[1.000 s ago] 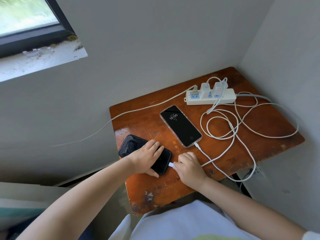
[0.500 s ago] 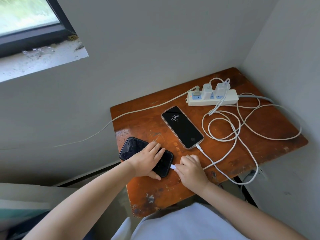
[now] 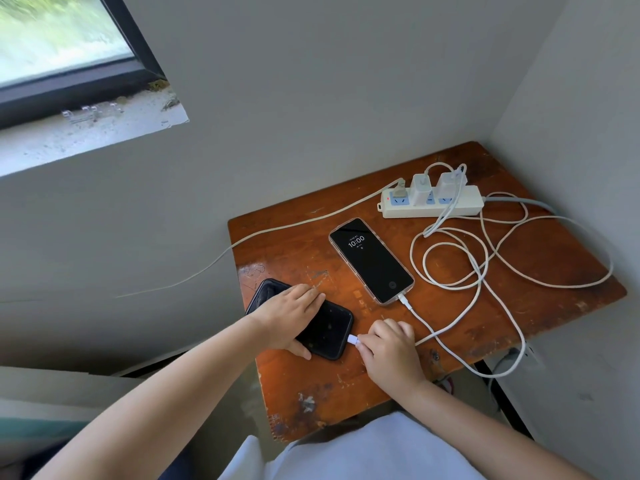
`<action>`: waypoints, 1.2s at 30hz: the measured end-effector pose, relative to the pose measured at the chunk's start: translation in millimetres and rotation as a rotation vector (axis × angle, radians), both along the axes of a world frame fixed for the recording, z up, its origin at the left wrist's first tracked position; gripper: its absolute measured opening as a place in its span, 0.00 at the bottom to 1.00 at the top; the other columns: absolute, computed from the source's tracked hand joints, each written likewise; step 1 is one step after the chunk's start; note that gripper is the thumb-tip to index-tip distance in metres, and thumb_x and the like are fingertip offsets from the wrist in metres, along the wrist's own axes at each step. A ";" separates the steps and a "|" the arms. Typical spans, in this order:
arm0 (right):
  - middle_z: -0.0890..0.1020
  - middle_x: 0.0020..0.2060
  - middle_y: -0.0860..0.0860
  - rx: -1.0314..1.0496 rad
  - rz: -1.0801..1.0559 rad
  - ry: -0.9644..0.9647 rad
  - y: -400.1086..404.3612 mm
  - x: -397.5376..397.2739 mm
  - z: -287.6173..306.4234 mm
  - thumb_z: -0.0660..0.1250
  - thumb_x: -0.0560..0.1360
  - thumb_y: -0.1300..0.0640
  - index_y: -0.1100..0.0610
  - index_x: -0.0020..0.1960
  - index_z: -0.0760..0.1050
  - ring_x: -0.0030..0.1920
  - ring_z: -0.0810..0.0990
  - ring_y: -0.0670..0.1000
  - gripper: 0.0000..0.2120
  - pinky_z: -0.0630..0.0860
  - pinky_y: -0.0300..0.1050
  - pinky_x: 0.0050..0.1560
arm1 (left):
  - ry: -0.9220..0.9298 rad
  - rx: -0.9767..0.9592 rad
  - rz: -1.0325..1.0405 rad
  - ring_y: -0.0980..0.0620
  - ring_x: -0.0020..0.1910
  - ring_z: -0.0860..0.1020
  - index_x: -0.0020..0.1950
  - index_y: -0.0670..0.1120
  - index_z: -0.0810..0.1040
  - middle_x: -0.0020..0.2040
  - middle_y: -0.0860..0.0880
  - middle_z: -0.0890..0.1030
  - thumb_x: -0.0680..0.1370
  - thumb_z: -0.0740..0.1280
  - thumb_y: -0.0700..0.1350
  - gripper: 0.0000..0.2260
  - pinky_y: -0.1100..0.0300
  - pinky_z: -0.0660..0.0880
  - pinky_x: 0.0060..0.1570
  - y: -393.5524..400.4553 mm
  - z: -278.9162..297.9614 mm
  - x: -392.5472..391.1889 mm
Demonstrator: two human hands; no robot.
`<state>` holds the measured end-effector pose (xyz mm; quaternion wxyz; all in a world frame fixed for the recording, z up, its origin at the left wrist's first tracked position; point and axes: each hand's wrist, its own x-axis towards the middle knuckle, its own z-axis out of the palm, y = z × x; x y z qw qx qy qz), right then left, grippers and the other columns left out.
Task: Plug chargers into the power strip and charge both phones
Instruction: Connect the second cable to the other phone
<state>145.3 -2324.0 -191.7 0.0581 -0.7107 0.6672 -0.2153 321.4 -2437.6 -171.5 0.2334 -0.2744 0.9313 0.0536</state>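
Observation:
A white power strip [image 3: 460, 209] lies at the back of the wooden table [image 3: 311, 393], with two white chargers [image 3: 420, 188] plugged into it. A clear-cased phone [image 3: 372, 259] with a lit screen reading 10:00 lies mid-table, and a white cable is in its bottom port. My left hand [image 3: 287, 317] rests flat on a black phone [image 3: 329, 330] and holds it down. My right hand [image 3: 391, 344] pinches a white cable connector [image 3: 352, 339] at the black phone's bottom edge. Whether the connector is seated, I cannot tell.
White cables [image 3: 450, 258] lie in loose loops on the right half of the table, and one hangs over the front right edge. Another cable [image 3: 277, 230] runs off the table's left side. Walls close in behind and to the right; a window sill [image 3: 86, 133] is upper left.
The view has shifted slightly. My left hand stays on the black phone, and my right hand keeps the connector at the phone's bottom edge, perhaps a little closer.

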 end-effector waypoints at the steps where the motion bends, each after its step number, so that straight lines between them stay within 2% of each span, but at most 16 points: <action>1: 0.80 0.23 0.51 0.001 -0.017 0.001 1.1 1.1 -0.2 0.83 0.54 0.61 0.56 0.30 0.83 0.26 0.79 0.50 0.09 0.77 0.43 0.30 | -0.004 0.002 -0.007 0.41 0.71 0.53 0.72 0.39 0.46 0.74 0.40 0.55 0.70 0.62 0.65 0.45 0.52 0.48 0.71 -0.3 0.3 -2.0; 5: 0.78 0.20 0.51 0.001 -0.051 0.008 2.5 6.2 -1.6 0.83 0.52 0.61 0.57 0.27 0.82 0.23 0.77 0.49 0.10 0.71 0.39 0.28 | -0.006 -0.006 -0.018 0.41 0.71 0.54 0.72 0.38 0.46 0.73 0.39 0.55 0.70 0.61 0.66 0.45 0.52 0.48 0.71 1.2 -2.7 -4.2; 11: 0.79 0.21 0.52 -0.020 0.024 -0.011 -1.1 -1.0 -4.4 0.83 0.52 0.64 0.59 0.27 0.82 0.24 0.78 0.50 0.10 0.76 0.43 0.25 | -0.043 0.031 0.006 0.43 0.73 0.48 0.73 0.40 0.42 0.75 0.41 0.51 0.72 0.59 0.65 0.43 0.53 0.44 0.71 2.7 -5.6 -3.8; 17: 0.78 0.22 0.52 -0.010 0.085 0.007 -4.2 -5.3 -5.2 0.82 0.54 0.64 0.59 0.27 0.81 0.24 0.77 0.49 0.10 0.75 0.41 0.27 | -0.041 0.090 -0.007 0.45 0.74 0.46 0.73 0.41 0.43 0.76 0.44 0.50 0.72 0.60 0.63 0.42 0.55 0.43 0.71 -3.8 -4.9 -5.4; 23: 0.78 0.20 0.52 -0.004 -0.029 -0.014 -0.9 3.4 -8.5 0.83 0.53 0.64 0.59 0.27 0.82 0.23 0.77 0.50 0.10 0.64 0.37 0.32 | -0.031 0.107 0.025 0.44 0.73 0.46 0.73 0.42 0.43 0.76 0.44 0.50 0.72 0.61 0.63 0.42 0.55 0.43 0.71 -1.9 -5.8 -6.5; 30: 0.78 0.21 0.52 -0.004 0.011 -0.032 -0.5 2.2 -6.9 0.82 0.53 0.64 0.59 0.28 0.82 0.24 0.78 0.49 0.09 0.73 0.39 0.26 | -0.046 0.124 0.022 0.45 0.74 0.45 0.73 0.43 0.42 0.76 0.45 0.49 0.72 0.62 0.62 0.42 0.56 0.43 0.71 -3.4 -3.3 -7.0; 34: 0.79 0.22 0.51 0.021 0.083 -0.057 5.7 -2.0 -7.7 0.83 0.53 0.62 0.58 0.31 0.83 0.25 0.78 0.49 0.10 0.68 0.37 0.32 | -0.069 0.155 -0.059 0.46 0.74 0.45 0.73 0.44 0.43 0.76 0.45 0.49 0.72 0.65 0.58 0.42 0.56 0.40 0.70 -14.1 5.4 -11.5; 36: 0.81 0.23 0.50 0.032 0.117 -0.068 8.2 -7.3 -6.2 0.83 0.54 0.62 0.57 0.32 0.84 0.26 0.79 0.48 0.10 0.69 0.38 0.33 | -0.088 0.153 -0.110 0.46 0.74 0.46 0.73 0.44 0.44 0.76 0.45 0.50 0.71 0.68 0.55 0.42 0.56 0.39 0.70 -21.0 10.4 -17.0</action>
